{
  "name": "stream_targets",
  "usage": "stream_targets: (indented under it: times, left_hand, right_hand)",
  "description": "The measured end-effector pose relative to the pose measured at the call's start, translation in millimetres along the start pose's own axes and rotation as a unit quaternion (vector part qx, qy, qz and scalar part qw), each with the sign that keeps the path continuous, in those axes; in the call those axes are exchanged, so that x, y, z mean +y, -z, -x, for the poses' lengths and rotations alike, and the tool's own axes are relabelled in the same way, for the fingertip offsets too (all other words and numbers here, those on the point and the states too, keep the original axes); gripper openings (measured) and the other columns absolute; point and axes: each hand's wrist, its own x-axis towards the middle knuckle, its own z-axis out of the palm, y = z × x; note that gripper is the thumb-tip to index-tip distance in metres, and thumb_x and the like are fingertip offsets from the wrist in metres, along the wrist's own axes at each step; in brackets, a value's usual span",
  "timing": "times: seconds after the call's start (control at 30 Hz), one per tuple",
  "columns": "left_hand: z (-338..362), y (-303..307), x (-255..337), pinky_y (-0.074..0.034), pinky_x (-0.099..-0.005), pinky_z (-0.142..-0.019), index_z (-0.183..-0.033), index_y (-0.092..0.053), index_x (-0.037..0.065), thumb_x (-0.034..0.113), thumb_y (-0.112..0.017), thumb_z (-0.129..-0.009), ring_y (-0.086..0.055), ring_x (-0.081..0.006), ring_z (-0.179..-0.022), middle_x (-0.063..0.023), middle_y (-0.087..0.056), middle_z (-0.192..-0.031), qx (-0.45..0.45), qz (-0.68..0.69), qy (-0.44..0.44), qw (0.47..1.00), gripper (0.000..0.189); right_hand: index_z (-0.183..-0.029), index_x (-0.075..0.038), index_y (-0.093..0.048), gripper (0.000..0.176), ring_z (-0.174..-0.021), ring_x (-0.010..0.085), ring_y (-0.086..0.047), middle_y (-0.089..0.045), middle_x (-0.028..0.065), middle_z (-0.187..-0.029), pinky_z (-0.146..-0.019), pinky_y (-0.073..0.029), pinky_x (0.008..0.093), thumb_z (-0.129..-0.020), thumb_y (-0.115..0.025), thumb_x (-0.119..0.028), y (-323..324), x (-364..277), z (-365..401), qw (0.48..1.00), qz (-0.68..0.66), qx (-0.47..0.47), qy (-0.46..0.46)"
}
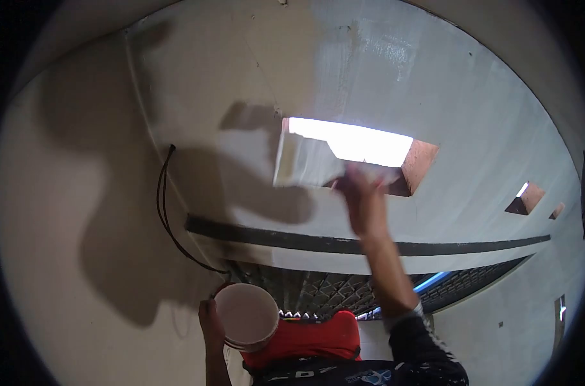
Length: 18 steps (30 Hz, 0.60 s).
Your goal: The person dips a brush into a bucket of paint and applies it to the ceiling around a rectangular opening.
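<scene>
My left hand is closed on the side of a round white bucket, its inside pale and its mouth tilted toward me. My right hand is raised in front of the lower edge of a bright wall opening. Motion smears its fingers, which curl round something pale and flat that I cannot make out. Around the opening, the wall is beige on the left and pale grey on the right, with a shiny, wet-looking patch above.
A dark cable loop hangs from the left wall. Below the opening runs a dark ledge, with a metal lattice under it. Something red lies behind the bucket. Smaller openings pierce the wall at right.
</scene>
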Motion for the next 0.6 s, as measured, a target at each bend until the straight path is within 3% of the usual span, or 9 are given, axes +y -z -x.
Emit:
stream_targets:
  times: [0.07,0.1,0.2,0.23,0.33,0.37,0.43,0.5,0.6]
  left_hand:
    - [0,-2,-2,-0.043,-0.0412,-0.084,-0.098,-0.055,-0.005,0.024,-0.044,-0.098,-0.055,-0.0315,-0.089,-0.0196,-0.057,-0.093,0.005,0.02,0.015,1.0,0.031]
    - [-1,-2,-4,-0.043,-0.0412,-0.084,-0.097,-0.055,-0.005,0.024,-0.045,-0.098,-0.055,-0.0311,-0.088,-0.0195,-0.057,-0.093,0.01,0.04,0.035,0.999,0.031]
    - [-2,-2,-2,-0.043,-0.0412,-0.084,-0.095,-0.055,-0.005,0.023,-0.046,-0.097,-0.055,-0.0302,-0.087,-0.0192,-0.057,-0.091,0.016,0.022,0.032,0.999,0.03]
    - [-3,-2,-12,-0.043,-0.0412,-0.084,-0.095,-0.055,-0.005,0.023,-0.046,-0.097,-0.055,-0.0302,-0.087,-0.0192,-0.057,-0.091,0.016,0.026,0.031,0.999,0.03]
    - [-8,-8,-30,-0.043,-0.0411,-0.083,-0.095,-0.056,-0.005,0.023,-0.047,-0.096,-0.055,-0.0299,-0.087,-0.0194,-0.057,-0.09,0.013,-0.06,-0.08,0.995,0.03]
    - [-8,-7,-21,-0.043,-0.041,-0.083,-0.095,-0.056,-0.005,0.023,-0.047,-0.096,-0.055,-0.0302,-0.087,-0.0196,-0.058,-0.091,0.012,-0.026,-0.02,0.999,0.03]
    - [-7,-7,-14,-0.043,-0.0409,-0.083,-0.095,-0.056,-0.005,0.023,-0.047,-0.096,-0.055,-0.0304,-0.087,-0.0199,-0.058,-0.092,0.01,0.007,0.042,0.999,0.03]
    - [-6,-6,-14,-0.043,-0.0412,-0.084,-0.096,-0.057,-0.005,0.023,-0.047,-0.096,-0.055,-0.0307,-0.087,-0.0201,-0.059,-0.092,0.021,0.007,0.039,0.999,0.03]
    - [-8,-6,-18,-0.043,-0.0415,-0.084,-0.095,-0.056,-0.005,0.023,-0.046,-0.096,-0.056,-0.0307,-0.088,-0.0199,-0.059,-0.092,0.008,0.019,0.028,0.999,0.03]
  right_hand:
    - [-0.1,0.006,-0.065,0.035,-0.085,0.0135,-0.063,-0.07,0.0076,-0.089,-0.085,-0.048,0.029,-0.088,-0.076,-0.024,-28,-57,-31,0.945,0.216,-0.007,0.244]
    - [-0.097,0.007,-0.067,0.03,-0.083,0.0136,-0.064,-0.071,0.0083,-0.091,-0.087,-0.047,0.0287,-0.087,-0.076,-0.02,-50,-77,-35,0.936,0.236,0.059,0.253]
    - [-0.101,-0.004,-0.072,0.019,-0.084,0.0196,-0.068,-0.072,0.009,-0.094,-0.074,-0.055,0.034,-0.082,-0.074,-0.008,-78,-127,-81,0.686,0.423,-0.048,0.59]
    - [-0.101,-0.004,-0.072,0.019,-0.084,0.0196,-0.068,-0.072,0.009,-0.094,-0.074,-0.055,0.034,-0.082,-0.074,-0.008,-85,-135,-93,0.683,0.424,-0.049,0.592]
    - [-0.092,-0.006,-0.069,0.015,-0.08,0.0267,-0.065,-0.066,0.0086,-0.092,-0.07,-0.054,0.0391,-0.078,-0.07,-0.008,-98,-151,-124,0.431,0.56,-0.097,0.701]
    - [-0.092,-0.006,-0.069,0.015,-0.08,0.0267,-0.065,-0.066,0.0086,-0.092,-0.07,-0.054,0.0391,-0.078,-0.07,-0.008,-97,-149,-126,0.427,0.561,-0.098,0.702]
    - [-0.09,-0.005,-0.065,0.018,-0.08,0.0247,-0.064,-0.064,0.0084,-0.092,-0.071,-0.053,0.0374,-0.074,-0.072,-0.012,-87,-136,-124,0.297,0.642,-0.156,0.689]
    - [-0.089,-0.006,-0.063,0.022,-0.08,0.0237,-0.063,-0.063,0.0081,-0.092,-0.072,-0.052,0.0362,-0.071,-0.073,-0.013,-68,-112,-119,0.281,0.647,-0.166,0.689]
    - [-0.096,-0.005,-0.067,0.032,-0.078,0.0247,-0.063,-0.065,0.0087,-0.097,-0.073,-0.053,0.0355,-0.065,-0.077,-0.005,-57,-97,-101,0.384,0.66,-0.207,0.612]
